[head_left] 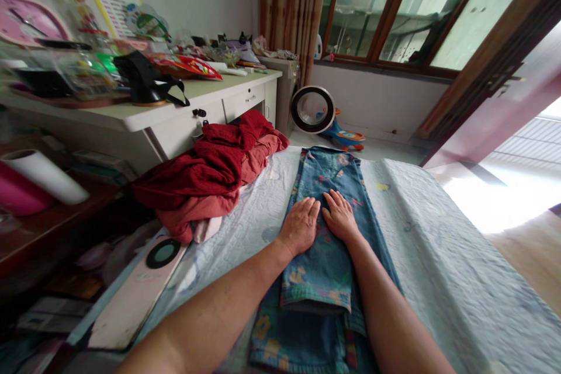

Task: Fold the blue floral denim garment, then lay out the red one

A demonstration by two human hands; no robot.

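Blue floral jeans (315,280) lie lengthwise on the bed, one leg laid over the other, with the hems toward me and the waist at the far end. My left hand (300,225) rests palm down on the upper leg, fingers stretched out. Beside it, my right hand (340,215) presses flat on the same denim, its fingers slightly apart. Only a narrow strip of cloth shows between the two hands. Neither hand grips the fabric. Under the jeans is a pale patterned bed sheet (421,234).
A heap of red clothing (205,163) lies left of the jeans. Nearer me is a pinkish-white panel with a dark round disc (163,252). A cluttered desk (245,90) stands along the left wall. Past the bed are a round-framed fan (326,110) and a blue-orange toy (346,135).
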